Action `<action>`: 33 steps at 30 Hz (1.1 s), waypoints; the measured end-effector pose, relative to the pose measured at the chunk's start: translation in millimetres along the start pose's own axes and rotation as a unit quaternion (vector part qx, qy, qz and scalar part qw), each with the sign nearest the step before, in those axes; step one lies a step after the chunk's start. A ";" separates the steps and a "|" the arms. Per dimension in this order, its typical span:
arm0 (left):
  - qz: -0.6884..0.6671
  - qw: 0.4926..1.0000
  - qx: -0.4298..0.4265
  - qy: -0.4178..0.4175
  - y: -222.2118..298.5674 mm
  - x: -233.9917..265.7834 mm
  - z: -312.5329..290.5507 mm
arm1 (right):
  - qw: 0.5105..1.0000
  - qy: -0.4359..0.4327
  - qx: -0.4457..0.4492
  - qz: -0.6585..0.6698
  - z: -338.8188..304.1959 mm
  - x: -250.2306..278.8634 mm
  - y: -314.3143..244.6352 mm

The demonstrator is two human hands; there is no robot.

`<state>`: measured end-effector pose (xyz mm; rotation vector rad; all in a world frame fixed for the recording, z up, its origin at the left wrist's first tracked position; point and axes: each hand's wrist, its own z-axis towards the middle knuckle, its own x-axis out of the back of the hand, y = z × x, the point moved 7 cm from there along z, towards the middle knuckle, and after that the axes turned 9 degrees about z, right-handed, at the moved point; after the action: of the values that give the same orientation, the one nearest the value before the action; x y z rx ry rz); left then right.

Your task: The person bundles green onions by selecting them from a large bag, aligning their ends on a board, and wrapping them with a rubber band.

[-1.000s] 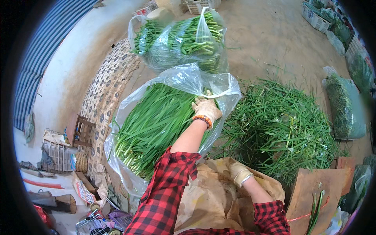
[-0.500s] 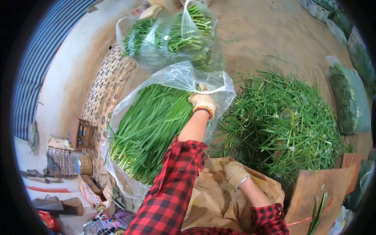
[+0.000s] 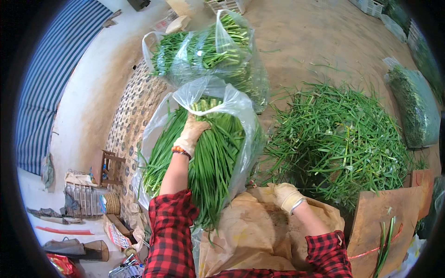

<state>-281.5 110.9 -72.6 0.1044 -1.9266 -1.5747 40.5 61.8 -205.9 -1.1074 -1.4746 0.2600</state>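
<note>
Left hand (image 3: 191, 133) clamped on greens (image 3: 220, 157), bag (image 3: 248, 111) around it, right hand (image 3: 283, 196) at brown sheet (image 3: 243, 234), grip unclear

Left hand (image 3: 191, 133) reaches forward, curled; right hand (image 3: 284, 195) sits closer in.

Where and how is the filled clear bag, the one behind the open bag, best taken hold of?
Probably by its two loops, from above: on the filled bag, one juts out at the left edge and the other arches over the stalks on the right, so both look free to hook. The near side seems less handy, because the open bag sits close in front.
</note>
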 end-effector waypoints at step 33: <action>-0.166 0.975 -0.148 0.005 57.5 62.7 -110.9 | 0.720 -0.039 -0.011 0.693 294.7 74.5 -148.7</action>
<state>-255.3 4.7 14.4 0.3213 -1.7070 -2.0596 -272.2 165.5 -128.8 -2.0637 -0.3968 1.3290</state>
